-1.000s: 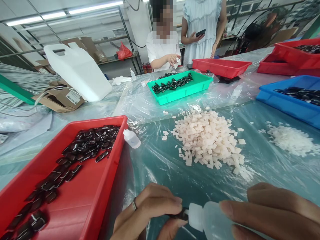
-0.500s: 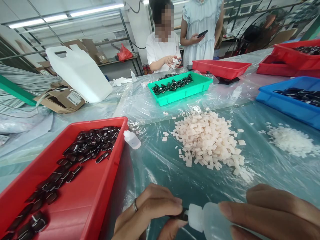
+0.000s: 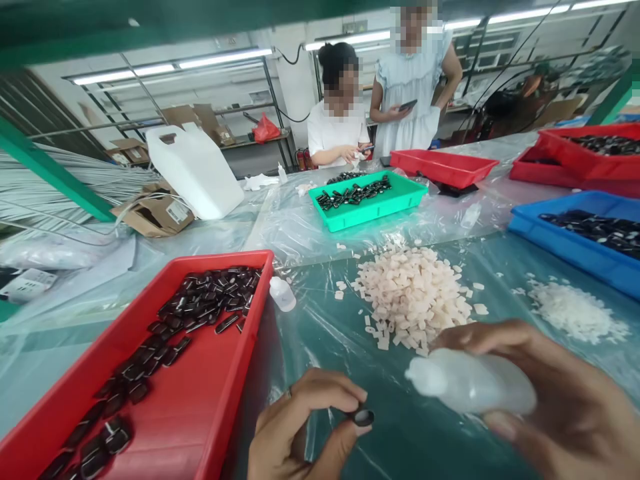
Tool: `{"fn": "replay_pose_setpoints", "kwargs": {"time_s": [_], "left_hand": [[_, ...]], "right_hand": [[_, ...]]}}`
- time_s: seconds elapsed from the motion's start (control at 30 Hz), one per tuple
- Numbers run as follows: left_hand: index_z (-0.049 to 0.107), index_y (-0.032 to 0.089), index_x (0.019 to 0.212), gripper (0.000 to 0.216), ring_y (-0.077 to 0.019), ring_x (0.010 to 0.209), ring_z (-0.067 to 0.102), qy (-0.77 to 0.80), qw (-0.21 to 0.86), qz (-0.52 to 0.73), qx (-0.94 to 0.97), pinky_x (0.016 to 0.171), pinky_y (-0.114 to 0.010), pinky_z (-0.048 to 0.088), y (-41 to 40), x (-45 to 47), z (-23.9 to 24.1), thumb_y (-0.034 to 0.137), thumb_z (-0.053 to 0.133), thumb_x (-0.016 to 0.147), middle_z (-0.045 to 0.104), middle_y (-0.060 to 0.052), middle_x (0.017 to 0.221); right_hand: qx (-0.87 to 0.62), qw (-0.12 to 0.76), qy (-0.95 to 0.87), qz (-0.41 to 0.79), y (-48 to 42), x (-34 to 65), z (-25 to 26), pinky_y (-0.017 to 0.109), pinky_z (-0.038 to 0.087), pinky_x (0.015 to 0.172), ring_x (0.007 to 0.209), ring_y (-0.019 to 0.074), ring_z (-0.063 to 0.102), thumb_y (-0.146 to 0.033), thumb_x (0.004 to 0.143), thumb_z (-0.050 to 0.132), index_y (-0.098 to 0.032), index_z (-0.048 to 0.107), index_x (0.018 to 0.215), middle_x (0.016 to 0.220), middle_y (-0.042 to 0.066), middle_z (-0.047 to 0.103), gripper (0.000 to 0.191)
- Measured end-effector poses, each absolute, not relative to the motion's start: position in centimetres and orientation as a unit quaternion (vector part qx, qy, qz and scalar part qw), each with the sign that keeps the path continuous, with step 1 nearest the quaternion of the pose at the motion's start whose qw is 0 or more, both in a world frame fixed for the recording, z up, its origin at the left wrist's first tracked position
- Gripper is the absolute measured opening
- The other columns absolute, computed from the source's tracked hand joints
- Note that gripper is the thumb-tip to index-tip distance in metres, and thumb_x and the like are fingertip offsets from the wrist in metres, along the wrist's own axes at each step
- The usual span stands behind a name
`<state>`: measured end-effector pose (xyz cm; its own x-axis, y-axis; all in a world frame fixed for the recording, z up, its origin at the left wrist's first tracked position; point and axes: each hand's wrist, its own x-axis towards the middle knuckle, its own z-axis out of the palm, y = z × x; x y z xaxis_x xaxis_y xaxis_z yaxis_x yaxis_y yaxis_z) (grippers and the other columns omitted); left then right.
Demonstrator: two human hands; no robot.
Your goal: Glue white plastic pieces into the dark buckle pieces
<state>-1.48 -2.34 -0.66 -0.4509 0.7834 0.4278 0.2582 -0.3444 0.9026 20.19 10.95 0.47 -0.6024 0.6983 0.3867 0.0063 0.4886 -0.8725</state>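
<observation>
My left hand [image 3: 300, 427] sits low in the middle, thumb and forefinger pinched on a small black oval part [image 3: 362, 417]. My right hand [image 3: 555, 400] is wrapped round a small translucent squeeze bottle [image 3: 470, 381], its nozzle pointing left and lifted clear of the black part. Left of my hands stands a red tray [image 3: 200, 407] holding several black parts [image 3: 200, 307]. A heap of pale small pieces [image 3: 415, 293] lies on the plastic sheet beyond my hands.
A second small bottle [image 3: 283, 293] lies by the red tray's corner. A blue tray [image 3: 545, 233], more red trays [image 3: 443, 167] and a green tray [image 3: 370, 207] stand further off. A white jug [image 3: 197, 170] and a cardboard box [image 3: 155, 213] sit far left. Two people work at the far side.
The view has tilted up. My right hand lifted the bottle up and to the right, away from the black part, which my left hand still pinches.
</observation>
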Motion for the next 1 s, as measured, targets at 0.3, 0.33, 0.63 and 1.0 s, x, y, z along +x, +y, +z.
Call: {"fn": "replay_pose_setpoints", "kwargs": {"time_s": [0.3, 0.33, 0.63, 1.0], "left_hand": [[0.075, 0.024, 0.082, 0.009, -0.0176, 0.083, 0.074, 0.563, 0.211, 0.669, 0.437, 0.077, -0.021, 0.060, -2.5, -2.3, 0.3, 0.025, 0.083, 0.082, 0.077, -0.001, 0.085], [0.074, 0.023, 0.082, 0.010, -0.0184, 0.085, 0.074, 0.577, 0.209, 0.665, 0.424, 0.078, -0.021, 0.061, -2.5, -2.6, 0.3, 0.026, 0.084, 0.081, 0.077, -0.001, 0.087], [0.071, 0.022, 0.085, 0.012, -0.0172, 0.089, 0.074, 0.605, 0.218, 0.649, 0.408, 0.084, -0.019, 0.059, -2.6, -4.0, 0.5, 0.028, 0.081, 0.083, 0.078, -0.001, 0.093], [0.072, 0.022, 0.078, 0.015, -0.0205, 0.078, 0.073, 0.577, 0.240, 0.648, 0.435, 0.072, -0.023, 0.059, -2.4, -3.6, 0.5, 0.034, 0.081, 0.078, 0.077, -0.002, 0.086]], "right_hand": [[-0.237, 0.276, -0.755, 0.545, 7.7, 15.9, -1.6, 0.033, 0.054, 0.094, 0.106, 0.0209, 0.069, -0.012, 0.078, 0.070, -0.029, 0.061, 0.111, 0.110, 0.001, 0.069, 0.038], [-0.241, 0.273, -0.763, 0.534, 7.0, 15.4, -1.9, 0.032, 0.054, 0.094, 0.104, 0.0204, 0.069, -0.009, 0.075, 0.071, -0.027, 0.061, 0.108, 0.108, 0.000, 0.069, 0.039], [-0.271, 0.252, -0.832, 0.414, 9.2, 18.2, -1.9, 0.035, 0.057, 0.093, 0.105, 0.0195, 0.068, -0.029, 0.094, 0.068, -0.025, 0.063, 0.120, 0.119, 0.003, 0.068, 0.026], [-0.401, 0.157, -0.892, 0.139, 12.7, 19.2, -4.5, 0.032, 0.060, 0.075, 0.086, 0.0153, 0.068, -0.034, 0.102, 0.061, -0.018, 0.066, 0.112, 0.110, 0.005, 0.069, 0.019]]}}
